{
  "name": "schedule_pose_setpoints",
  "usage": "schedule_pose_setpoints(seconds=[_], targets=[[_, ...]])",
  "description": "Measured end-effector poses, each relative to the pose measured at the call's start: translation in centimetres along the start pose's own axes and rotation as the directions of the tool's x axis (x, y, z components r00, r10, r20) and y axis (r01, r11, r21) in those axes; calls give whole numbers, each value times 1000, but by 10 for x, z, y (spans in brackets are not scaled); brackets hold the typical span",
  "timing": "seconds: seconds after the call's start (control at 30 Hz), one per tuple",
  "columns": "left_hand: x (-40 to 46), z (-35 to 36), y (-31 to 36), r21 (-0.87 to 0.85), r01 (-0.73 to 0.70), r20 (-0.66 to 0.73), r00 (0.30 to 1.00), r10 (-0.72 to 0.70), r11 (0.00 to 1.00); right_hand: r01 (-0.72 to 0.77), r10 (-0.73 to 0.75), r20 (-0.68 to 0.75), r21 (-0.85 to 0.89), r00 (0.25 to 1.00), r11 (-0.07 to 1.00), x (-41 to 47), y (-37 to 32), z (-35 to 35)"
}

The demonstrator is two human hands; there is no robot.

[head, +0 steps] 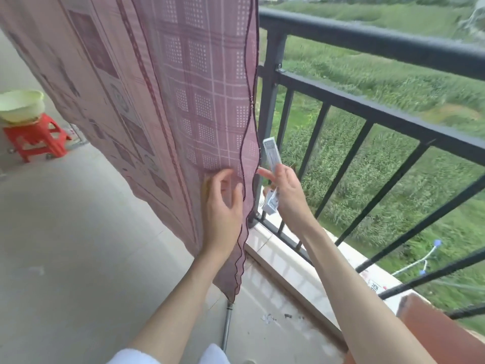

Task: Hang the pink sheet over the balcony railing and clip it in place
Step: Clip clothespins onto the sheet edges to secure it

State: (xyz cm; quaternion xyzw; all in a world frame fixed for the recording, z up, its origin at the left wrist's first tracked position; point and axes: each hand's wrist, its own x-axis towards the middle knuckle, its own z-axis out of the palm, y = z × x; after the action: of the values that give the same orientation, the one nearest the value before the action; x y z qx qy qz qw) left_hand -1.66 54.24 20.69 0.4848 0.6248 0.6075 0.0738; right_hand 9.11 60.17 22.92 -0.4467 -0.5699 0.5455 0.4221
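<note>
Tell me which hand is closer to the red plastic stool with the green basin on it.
Left. The left hand reaches for the pink patterned sheet's edge, on the side toward the red plastic stool. The right hand holds white packets by the railing, farther away.

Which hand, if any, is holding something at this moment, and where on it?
The right hand grips a pale clip around its lower half. The left hand holds nothing; its spread fingers lie against the pink sheet.

Pink checked sheet, black railing
</note>
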Motion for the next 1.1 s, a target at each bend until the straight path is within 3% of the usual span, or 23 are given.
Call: schedule_pose_setpoints(seconds=[0.13, 0.43, 0.87, 1.1], targets=[[14, 6, 17, 43, -40, -65, 997, 43, 998, -2, -2, 118, 32, 993, 999, 8, 6, 5], [22, 14, 30, 153, 27, -143, 990, -5, 988, -14, -7, 310, 68, 951, 998, 8, 33, 0], [20, 14, 37, 192, 93, -228, 973, -48, 977, 26, -44, 330, 60, 943, 998, 0, 34, -5], [28, 16, 46, 336, 128, -252, 967, -42, 933, -18, 8, 322, 26, 947, 999, -2, 38, -5]])
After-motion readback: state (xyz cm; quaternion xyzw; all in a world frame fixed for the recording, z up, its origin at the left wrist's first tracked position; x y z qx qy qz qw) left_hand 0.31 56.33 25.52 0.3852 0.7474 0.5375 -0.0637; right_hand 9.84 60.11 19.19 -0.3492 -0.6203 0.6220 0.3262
